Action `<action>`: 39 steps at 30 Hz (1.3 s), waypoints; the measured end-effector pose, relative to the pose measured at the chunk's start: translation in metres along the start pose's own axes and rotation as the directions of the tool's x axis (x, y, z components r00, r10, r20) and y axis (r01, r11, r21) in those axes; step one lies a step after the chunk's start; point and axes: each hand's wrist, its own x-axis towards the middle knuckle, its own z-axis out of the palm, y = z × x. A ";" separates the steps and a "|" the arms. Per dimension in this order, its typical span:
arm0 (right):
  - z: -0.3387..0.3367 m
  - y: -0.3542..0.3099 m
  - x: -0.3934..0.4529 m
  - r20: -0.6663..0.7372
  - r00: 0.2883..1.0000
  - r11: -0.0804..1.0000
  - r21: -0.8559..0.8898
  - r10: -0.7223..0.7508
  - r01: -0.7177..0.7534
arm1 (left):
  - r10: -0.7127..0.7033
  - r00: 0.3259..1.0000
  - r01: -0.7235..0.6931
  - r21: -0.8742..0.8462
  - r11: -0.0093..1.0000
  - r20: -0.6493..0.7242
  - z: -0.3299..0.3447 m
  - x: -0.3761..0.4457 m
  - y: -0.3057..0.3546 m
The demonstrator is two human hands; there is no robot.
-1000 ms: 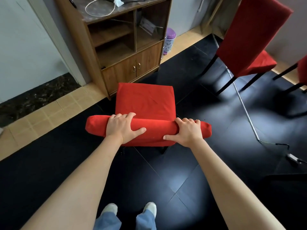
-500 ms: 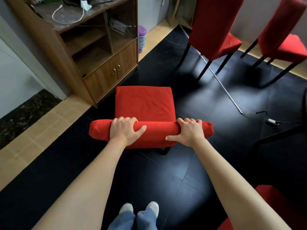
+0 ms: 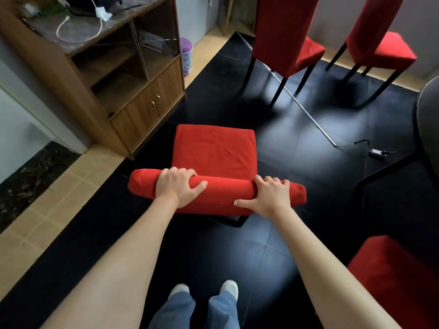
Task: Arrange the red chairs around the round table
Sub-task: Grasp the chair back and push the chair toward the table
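Observation:
A red chair stands right in front of me on the black floor, seen from above and behind. My left hand grips the top of its backrest on the left part, my right hand grips it on the right part. Two more red chairs stand at the back right, their seats turned away from me. A fourth red chair's seat shows at the lower right. The dark round table's rim enters at the right edge.
A wooden cabinet with glass doors stands left of the chair, a white cable on top. A purple-lidded bin sits beside it. A thin pole and a cord with an adapter lie on the floor.
The view has swung right: the cabinet slid left, a second far chair, the table rim and a near chair seat came into sight. Both hands kept their grip on the backrest.

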 end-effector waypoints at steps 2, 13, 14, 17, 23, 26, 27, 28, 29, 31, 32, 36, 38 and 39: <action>0.001 -0.004 -0.009 -0.013 1.000 1.000 0.001 0.028 -0.028 | 0.030 1.000 -0.030 -0.004 1.000 0.004 -0.001 -0.002 -0.002; 0.001 -0.023 -0.032 -0.012 0.985 0.984 0.051 0.174 -0.173 | 0.142 0.989 -0.142 0.016 0.990 0.028 0.001 -0.004 -0.013; 0.001 -0.024 -0.032 -0.011 0.984 0.983 0.055 0.178 -0.177 | 0.147 0.989 -0.147 0.018 0.989 0.023 0.001 -0.003 -0.014; 0.003 -0.026 -0.034 -0.017 0.982 0.981 0.045 0.189 -0.188 | 0.158 0.987 -0.158 0.033 0.987 0.001 0.001 -0.004 -0.015; 0.003 -0.027 -0.036 -0.031 0.981 0.981 0.043 0.191 -0.190 | 0.167 0.986 -0.166 0.045 0.985 -0.005 0.002 -0.004 -0.015; 0.005 -0.028 -0.038 -0.050 0.981 0.982 0.047 0.188 -0.185 | 0.169 0.986 -0.168 0.061 0.984 -0.011 0.001 -0.004 -0.015; 0.005 -0.029 -0.039 -0.050 0.980 0.980 0.053 0.192 -0.189 | 0.171 0.985 -0.170 0.063 0.983 -0.015 0.001 -0.005 -0.015; 0.005 -0.029 -0.040 -0.050 0.979 0.979 0.058 0.196 -0.193 | 0.175 0.984 -0.173 0.065 0.983 -0.019 0.001 -0.005 -0.015; 0.006 -0.029 -0.041 -0.048 0.979 0.979 0.061 0.198 -0.195 | 0.177 0.984 -0.176 0.066 0.982 -0.020 0.001 -0.006 -0.015; 0.006 -0.031 -0.042 -0.041 0.979 0.978 0.067 0.200 -0.198 | 0.187 0.982 -0.185 0.063 0.981 -0.019 0.001 -0.007 -0.016; 0.006 -0.033 -0.044 -0.041 0.978 0.977 0.068 0.205 -0.202 | 0.197 0.980 -0.195 0.060 0.979 -0.020 0.001 -0.008 -0.017; 0.011 -0.047 -0.059 -0.076 0.973 0.975 0.057 0.220 -0.216 | 0.243 0.970 -0.242 0.051 0.969 -0.014 -0.002 -0.010 -0.033; 0.015 -0.053 -0.069 -0.083 0.971 0.973 0.057 0.226 -0.221 | 0.266 0.964 -0.265 0.060 0.962 -0.008 -0.005 -0.013 -0.038; 0.016 -0.054 -0.073 -0.076 0.971 0.973 0.061 0.226 -0.222 | 0.275 0.961 -0.275 0.066 0.959 0.001 -0.005 -0.014 -0.039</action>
